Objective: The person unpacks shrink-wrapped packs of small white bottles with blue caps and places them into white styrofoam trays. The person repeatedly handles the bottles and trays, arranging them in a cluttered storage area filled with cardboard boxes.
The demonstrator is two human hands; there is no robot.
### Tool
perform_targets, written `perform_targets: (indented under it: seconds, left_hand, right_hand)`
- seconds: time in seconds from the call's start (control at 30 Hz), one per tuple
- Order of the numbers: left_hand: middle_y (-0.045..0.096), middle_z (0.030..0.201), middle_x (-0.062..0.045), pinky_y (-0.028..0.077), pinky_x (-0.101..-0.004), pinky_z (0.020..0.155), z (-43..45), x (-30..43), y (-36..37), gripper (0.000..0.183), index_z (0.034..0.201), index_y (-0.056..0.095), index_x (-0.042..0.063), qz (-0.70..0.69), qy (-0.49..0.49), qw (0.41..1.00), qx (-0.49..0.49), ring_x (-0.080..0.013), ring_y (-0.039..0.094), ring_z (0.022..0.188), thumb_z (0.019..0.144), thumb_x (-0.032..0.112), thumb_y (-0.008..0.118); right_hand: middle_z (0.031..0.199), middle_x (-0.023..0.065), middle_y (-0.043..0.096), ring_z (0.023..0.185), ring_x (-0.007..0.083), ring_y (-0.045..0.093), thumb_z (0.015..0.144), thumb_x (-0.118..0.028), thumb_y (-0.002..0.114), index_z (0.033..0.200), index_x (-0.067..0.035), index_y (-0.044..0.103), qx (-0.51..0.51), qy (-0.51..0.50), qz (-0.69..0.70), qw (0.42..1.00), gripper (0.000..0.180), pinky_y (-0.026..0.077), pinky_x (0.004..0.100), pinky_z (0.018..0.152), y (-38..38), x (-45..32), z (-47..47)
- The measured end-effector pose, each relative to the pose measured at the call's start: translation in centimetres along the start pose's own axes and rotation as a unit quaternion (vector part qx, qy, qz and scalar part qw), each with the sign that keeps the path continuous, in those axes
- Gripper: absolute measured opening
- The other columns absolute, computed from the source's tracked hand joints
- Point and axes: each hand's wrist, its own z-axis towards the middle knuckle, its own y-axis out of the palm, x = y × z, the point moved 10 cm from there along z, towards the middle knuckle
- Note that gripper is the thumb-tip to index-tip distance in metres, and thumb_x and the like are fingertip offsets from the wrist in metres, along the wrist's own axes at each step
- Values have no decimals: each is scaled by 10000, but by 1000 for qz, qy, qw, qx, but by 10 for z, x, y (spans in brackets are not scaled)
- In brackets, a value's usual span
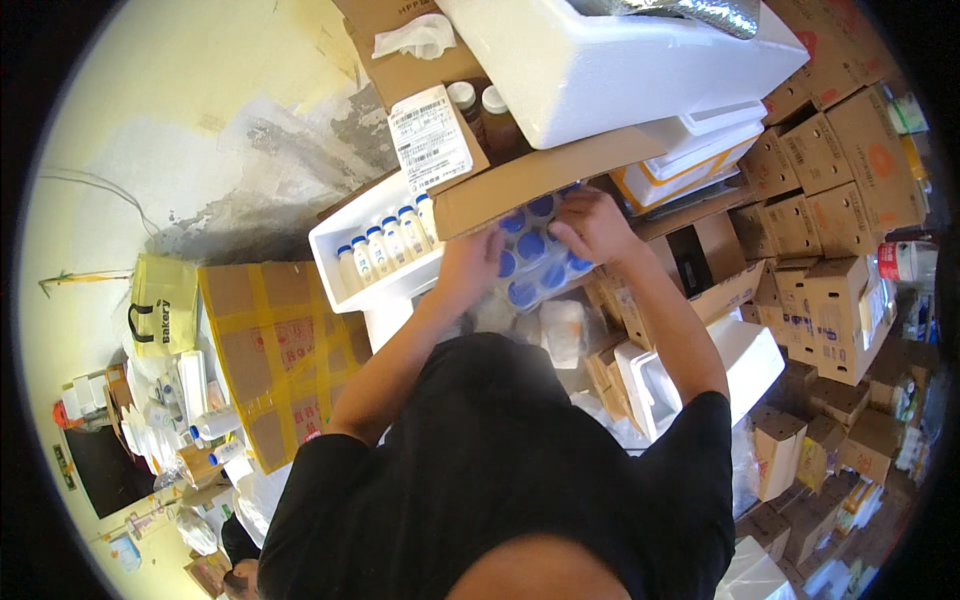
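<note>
A pack of blue-capped bottles (531,246) in clear plastic film lies in front of my body, below the edge of a cardboard flap (547,176). My left hand (472,262) is at the left side of the pack, its fingers curled against the film and slightly blurred. On the upper right side, my right hand (596,225) grips the film, thumb and fingers bent over the caps. A row of milky bottles with blue caps (386,247) stands in a white foam box (330,277) to the left.
A large white foam box (600,75) stands beyond the flap, beside dark bottles with white caps (495,101). A taped carton (277,352) is on the left. Stacked cartons (825,165) line the right side. Another person (240,570) is partly visible at lower left.
</note>
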Motion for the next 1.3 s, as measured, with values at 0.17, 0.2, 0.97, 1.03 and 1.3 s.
perform_targets:
  seconds: [0.17,0.2,0.97,1.03,1.3]
  left_hand:
    - [665,965,-170,518,-385,796,69,61,30,212,1137,613,17,29,73,996,-47,-324,640,845,935,71,578]
    - [659,904,-153,512,-387,759,87,49,47,160,1078,612,12,42,87,992,-79,-296,623,780,962,106,556]
    - [695,1056,-185,534,-451,852,105,37,123,294,1054,677,45,49,132,974,-176,-354,663,993,1005,308,556]
    - [698,1042,-181,538,-456,843,113,45,121,281,1038,684,49,50,133,975,-173,-356,669,972,998,302,567]
    - [682,1109,-142,531,-446,901,106,48,108,269,1108,674,61,103,189,969,-123,-337,644,1058,981,285,599]
  right_hand:
    - [642,99,623,640,309,617,880,-267,682,650,-68,658,39,-55,-36,997,305,504,410,625,0,-6,-4]
    - [641,96,623,623,297,616,865,-255,697,652,-65,659,52,-59,-29,996,288,506,406,621,-3,-13,0]
    - [534,72,576,463,261,604,903,-459,673,570,-121,564,-54,220,-199,954,487,466,384,418,-6,-91,-120]
    - [561,80,593,511,259,630,932,-469,629,584,-130,584,-73,241,-181,951,489,483,373,444,56,-88,-172]
    - [1386,174,546,1264,379,533,830,-243,757,1378,-126,520,-476,474,20,741,609,455,475,1029,285,-107,-494]
